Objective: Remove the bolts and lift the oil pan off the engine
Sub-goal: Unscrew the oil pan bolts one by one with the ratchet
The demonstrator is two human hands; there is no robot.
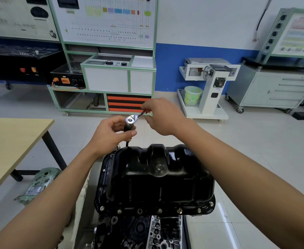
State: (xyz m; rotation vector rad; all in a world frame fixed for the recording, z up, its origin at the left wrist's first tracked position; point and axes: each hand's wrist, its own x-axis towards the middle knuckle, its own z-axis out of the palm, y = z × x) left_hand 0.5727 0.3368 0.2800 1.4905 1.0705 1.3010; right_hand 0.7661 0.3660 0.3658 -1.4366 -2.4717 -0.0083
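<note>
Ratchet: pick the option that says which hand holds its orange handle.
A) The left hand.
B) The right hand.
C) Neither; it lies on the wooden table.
B: the right hand grips the orange handle of the ratchet, while the left hand holds the black extension below its head, above the far edge of the oil pan.

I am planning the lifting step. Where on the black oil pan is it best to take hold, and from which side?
Probably by the protruding flange, one hand from the left side and one from the right. The oil pan has glossy, sloping walls that give little hold, while the flange offers an edge. Bolts sit in its near edge, so not yet.
</note>
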